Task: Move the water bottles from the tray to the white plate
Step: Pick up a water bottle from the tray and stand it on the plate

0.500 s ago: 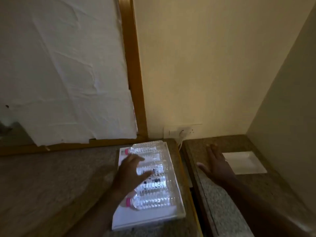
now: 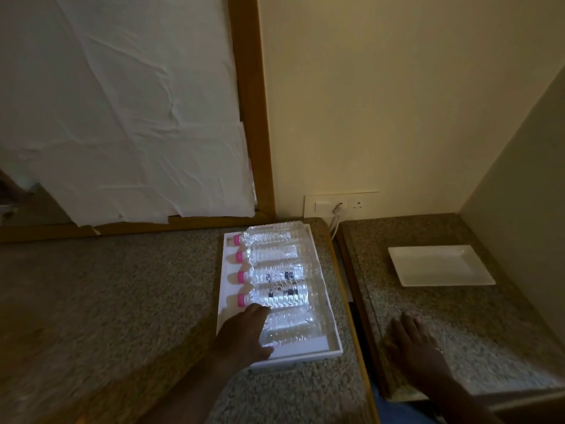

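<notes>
A white tray (image 2: 225, 270) lies on the left granite counter and holds several clear water bottles (image 2: 276, 254) on their sides, pink caps to the left. My left hand (image 2: 244, 335) is over the cap end of the nearest bottle (image 2: 293, 327). Its fingers are on the far side and its thumb on the near side, wrapped around the bottle, which still lies in the tray. The white plate (image 2: 440, 266), rectangular with nothing on it, sits on the right counter. My right hand (image 2: 412, 344) rests flat on that counter, nearer to me than the plate, fingers spread.
A dark gap (image 2: 356, 304) separates the two counters. A wall socket with a white cable (image 2: 337, 209) sits behind the gap. A wood-framed panel covered in white paper (image 2: 137, 117) backs the left counter. A wall bounds the right counter on its right side.
My left hand has drawn back from the middle bottles to the nearest one and closed around it. My right hand has pulled back toward me, away from the plate.
</notes>
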